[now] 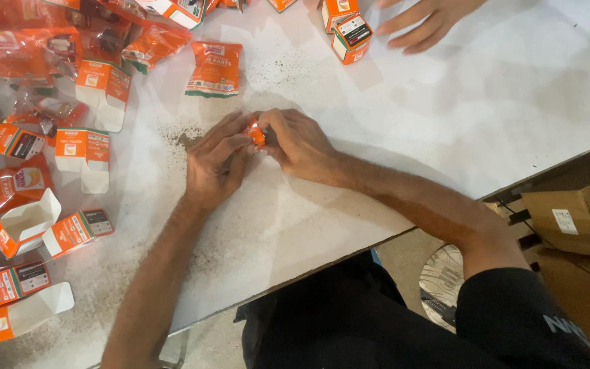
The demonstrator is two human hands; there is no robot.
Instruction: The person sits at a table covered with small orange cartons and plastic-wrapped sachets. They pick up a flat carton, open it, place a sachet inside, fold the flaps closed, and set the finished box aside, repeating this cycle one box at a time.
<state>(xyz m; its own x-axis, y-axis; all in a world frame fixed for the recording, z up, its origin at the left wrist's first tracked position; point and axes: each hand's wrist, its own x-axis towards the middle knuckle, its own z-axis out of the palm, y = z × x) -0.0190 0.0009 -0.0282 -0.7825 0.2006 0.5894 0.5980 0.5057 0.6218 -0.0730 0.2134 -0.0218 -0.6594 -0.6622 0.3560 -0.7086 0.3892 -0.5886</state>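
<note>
Pinching a small orange packet (257, 132) between them, the left hand (218, 162) and right hand (300, 145) meet over the white worktop (445, 109), fingers clenched on it. Orange-and-white cartons (76, 154) lie scattered at the left, and another person's hand (426, 20) rests beside a carton (351, 37) at the far edge.

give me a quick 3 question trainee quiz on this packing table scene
1. True or false: both of the person's hands are on one small orange packet.
2. Which lies nearest beyond the hands? A) a flat orange pouch B) a brown cardboard box C) a roll of tape
3. Fill in: another person's hand at the top edge rests beside a small orange ____.

Key
1. True: left hand and right hand meet on it over the white table.
2. A
3. carton
</note>
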